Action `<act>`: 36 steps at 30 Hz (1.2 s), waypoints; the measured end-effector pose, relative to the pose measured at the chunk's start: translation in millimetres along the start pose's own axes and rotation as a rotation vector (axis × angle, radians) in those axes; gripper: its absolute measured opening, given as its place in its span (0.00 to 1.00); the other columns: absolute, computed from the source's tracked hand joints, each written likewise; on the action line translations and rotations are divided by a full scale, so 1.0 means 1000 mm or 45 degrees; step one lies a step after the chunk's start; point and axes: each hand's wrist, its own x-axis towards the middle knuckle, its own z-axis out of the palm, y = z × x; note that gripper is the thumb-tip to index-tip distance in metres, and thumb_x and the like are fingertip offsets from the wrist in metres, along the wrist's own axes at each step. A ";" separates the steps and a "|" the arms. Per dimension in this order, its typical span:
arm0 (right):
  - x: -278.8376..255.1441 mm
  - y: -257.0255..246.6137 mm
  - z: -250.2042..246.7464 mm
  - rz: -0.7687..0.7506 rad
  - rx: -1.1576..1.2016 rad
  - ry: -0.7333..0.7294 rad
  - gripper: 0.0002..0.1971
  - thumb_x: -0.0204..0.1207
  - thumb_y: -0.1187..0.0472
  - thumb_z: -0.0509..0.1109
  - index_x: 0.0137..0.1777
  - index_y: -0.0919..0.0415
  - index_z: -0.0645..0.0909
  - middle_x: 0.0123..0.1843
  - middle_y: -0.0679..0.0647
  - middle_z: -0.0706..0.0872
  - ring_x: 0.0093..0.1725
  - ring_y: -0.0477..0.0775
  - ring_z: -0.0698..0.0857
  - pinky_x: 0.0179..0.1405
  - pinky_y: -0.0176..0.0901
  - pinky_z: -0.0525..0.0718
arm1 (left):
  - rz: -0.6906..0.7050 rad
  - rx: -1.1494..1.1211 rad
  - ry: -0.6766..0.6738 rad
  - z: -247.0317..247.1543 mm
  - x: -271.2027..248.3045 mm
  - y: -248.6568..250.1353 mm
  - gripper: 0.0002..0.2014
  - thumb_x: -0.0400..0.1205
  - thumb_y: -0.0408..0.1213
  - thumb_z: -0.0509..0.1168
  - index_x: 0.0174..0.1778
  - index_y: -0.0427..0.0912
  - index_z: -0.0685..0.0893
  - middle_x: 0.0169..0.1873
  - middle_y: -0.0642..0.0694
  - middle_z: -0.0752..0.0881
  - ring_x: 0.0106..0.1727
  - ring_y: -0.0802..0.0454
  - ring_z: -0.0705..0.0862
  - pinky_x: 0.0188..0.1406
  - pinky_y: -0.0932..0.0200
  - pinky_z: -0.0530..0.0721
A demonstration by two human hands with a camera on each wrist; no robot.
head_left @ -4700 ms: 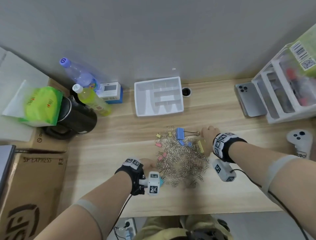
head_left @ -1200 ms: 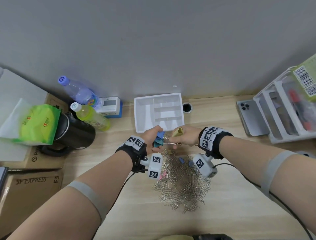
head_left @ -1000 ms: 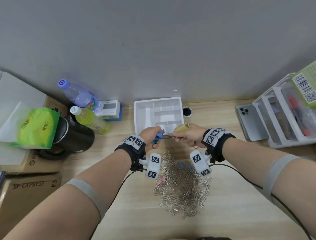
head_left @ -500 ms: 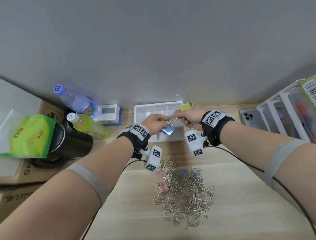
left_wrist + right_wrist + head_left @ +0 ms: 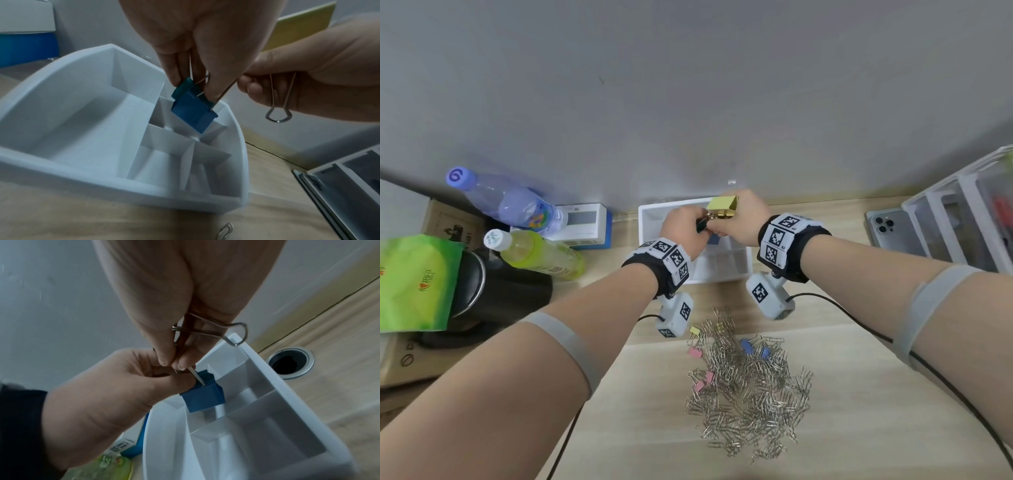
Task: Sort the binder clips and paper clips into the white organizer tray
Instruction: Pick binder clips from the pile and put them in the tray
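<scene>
Both hands are above the white organizer tray (image 5: 644, 219) at the back of the desk. My left hand (image 5: 700, 226) pinches a teal binder clip (image 5: 182, 88) just over a small back compartment of the tray (image 5: 61, 167). A blue binder clip (image 5: 193, 112) hangs against the teal one. My right hand (image 5: 172, 363) pinches the blue clip's (image 5: 203, 397) wire handle between thumb and finger. It also holds a yellow binder clip (image 5: 722, 205), whose wire handle (image 5: 226, 332) sticks out. A pile of silver paper clips (image 5: 750, 383) with small coloured binder clips lies on the desk in front.
Two bottles (image 5: 517, 205), a black jug (image 5: 510, 294) and a green packet (image 5: 410, 281) stand at the left. A phone (image 5: 887, 229) and a white drawer unit (image 5: 962, 212) are at the right. A round cable hole (image 5: 291, 364) sits beside the tray.
Both hands have gone from the pile up and forward over the tray, carrying the yellow, blue and teal binder clips. The blue clip now hangs lower, inside the tray.
</scene>
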 end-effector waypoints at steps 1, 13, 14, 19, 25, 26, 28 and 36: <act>0.002 0.001 0.000 0.004 0.027 -0.006 0.06 0.67 0.66 0.77 0.40 0.69 0.85 0.37 0.63 0.90 0.41 0.66 0.90 0.46 0.62 0.89 | 0.008 0.026 0.004 0.002 0.000 -0.002 0.08 0.77 0.32 0.67 0.47 0.46 0.90 0.35 0.50 0.86 0.38 0.49 0.82 0.38 0.63 0.76; 0.003 0.016 -0.011 0.106 -0.191 -0.076 0.05 0.72 0.67 0.66 0.36 0.67 0.75 0.37 0.57 0.73 0.36 0.55 0.73 0.38 0.42 0.71 | 0.080 0.228 -0.042 0.008 0.001 -0.017 0.08 0.79 0.42 0.68 0.44 0.42 0.88 0.44 0.45 0.87 0.46 0.45 0.84 0.47 0.52 0.84; 0.003 0.019 -0.014 0.130 -0.380 -0.122 0.02 0.72 0.70 0.64 0.39 0.66 0.76 0.42 0.57 0.72 0.40 0.57 0.75 0.40 0.41 0.71 | 0.104 0.238 -0.049 0.008 0.000 -0.017 0.07 0.80 0.42 0.68 0.45 0.42 0.89 0.44 0.45 0.87 0.46 0.46 0.84 0.48 0.51 0.84; -0.001 0.032 -0.014 0.116 -0.792 -0.278 0.10 0.73 0.71 0.64 0.44 0.55 0.81 0.41 0.51 0.82 0.44 0.60 0.83 0.34 0.41 0.80 | 0.210 0.325 -0.055 0.007 -0.003 -0.023 0.07 0.82 0.39 0.67 0.46 0.41 0.89 0.45 0.45 0.88 0.52 0.46 0.82 0.53 0.50 0.82; 0.000 0.030 -0.007 -0.031 -0.909 -0.125 0.11 0.76 0.66 0.65 0.53 0.51 0.83 0.53 0.54 0.87 0.49 0.60 0.86 0.47 0.47 0.87 | 0.175 0.486 -0.109 0.009 0.000 -0.028 0.06 0.81 0.40 0.67 0.42 0.42 0.86 0.40 0.44 0.87 0.49 0.43 0.81 0.49 0.49 0.80; 0.000 0.030 -0.005 -0.044 -0.920 -0.107 0.10 0.77 0.64 0.65 0.52 0.51 0.84 0.52 0.54 0.87 0.48 0.60 0.86 0.46 0.46 0.86 | 0.166 0.508 -0.112 0.010 0.001 -0.030 0.06 0.81 0.40 0.67 0.42 0.42 0.86 0.40 0.43 0.87 0.49 0.42 0.81 0.49 0.49 0.80; 0.000 0.028 0.000 -0.045 -0.923 -0.087 0.10 0.77 0.63 0.64 0.52 0.50 0.85 0.51 0.54 0.86 0.48 0.61 0.85 0.46 0.48 0.87 | 0.141 0.525 -0.106 0.011 0.001 -0.033 0.06 0.80 0.41 0.66 0.43 0.44 0.86 0.40 0.42 0.87 0.49 0.42 0.81 0.48 0.50 0.81; 0.004 0.032 0.007 -0.115 -0.826 -0.061 0.16 0.79 0.63 0.62 0.61 0.50 0.85 0.58 0.53 0.87 0.56 0.60 0.84 0.55 0.54 0.85 | 0.189 0.407 -0.030 0.016 -0.003 -0.038 0.13 0.79 0.39 0.68 0.60 0.47 0.83 0.50 0.45 0.85 0.55 0.43 0.80 0.57 0.48 0.80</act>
